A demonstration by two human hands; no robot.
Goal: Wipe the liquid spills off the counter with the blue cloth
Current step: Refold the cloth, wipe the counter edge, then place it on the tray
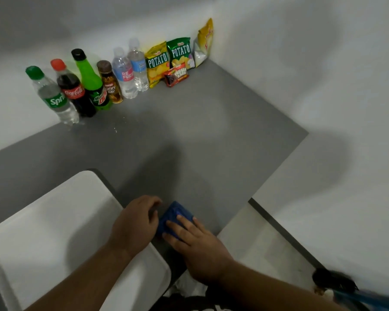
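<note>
The blue cloth (pixel 173 215) lies bunched on the grey counter (pixel 189 131) near its front edge. My right hand (pixel 194 245) rests on it with straight fingers pressing down. My left hand (pixel 136 223) sits just left of the cloth, fingers curled, touching its left edge; whether it grips the cloth is hidden. Small liquid drops (pixel 116 129) glisten on the counter far ahead, in front of the bottles.
Several drink bottles (pixel 76 90) line the back wall at the left, with snack bags (pixel 166 61) to their right in the corner. A white tray-like surface (pixel 54 232) lies at lower left. The counter ends in a corner at right (pixel 305 133).
</note>
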